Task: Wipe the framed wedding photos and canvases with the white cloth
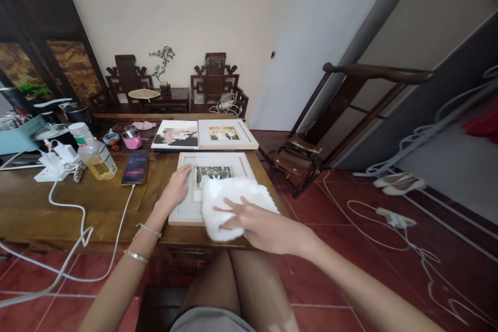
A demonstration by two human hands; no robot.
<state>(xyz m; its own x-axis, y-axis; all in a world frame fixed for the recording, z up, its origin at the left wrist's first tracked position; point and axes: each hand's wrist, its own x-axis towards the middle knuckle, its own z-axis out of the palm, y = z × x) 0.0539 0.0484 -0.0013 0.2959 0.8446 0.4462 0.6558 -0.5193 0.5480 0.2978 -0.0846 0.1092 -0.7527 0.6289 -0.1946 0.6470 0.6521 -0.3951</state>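
Observation:
A white-framed photo (pixel 213 162) lies flat near the front edge of a wooden table (pixel 97 205). My left hand (pixel 175 189) rests on the frame's left side, fingers curled down onto it, holding it steady. My right hand (pixel 257 223) lies flat with fingers spread on a fluffy white cloth (pixel 229 194). The cloth covers the lower right part of the frame. Bracelets circle my left wrist.
Behind lie another framed photo (pixel 227 134) and a photo print (pixel 176 135). To the left are a phone (pixel 135 167) on a white cable, an oil bottle (pixel 97 158), a pink cup (pixel 132 139) and a power strip (pixel 54 166). A dark folding chair (pixel 307 150) stands to the right, cables on the red floor.

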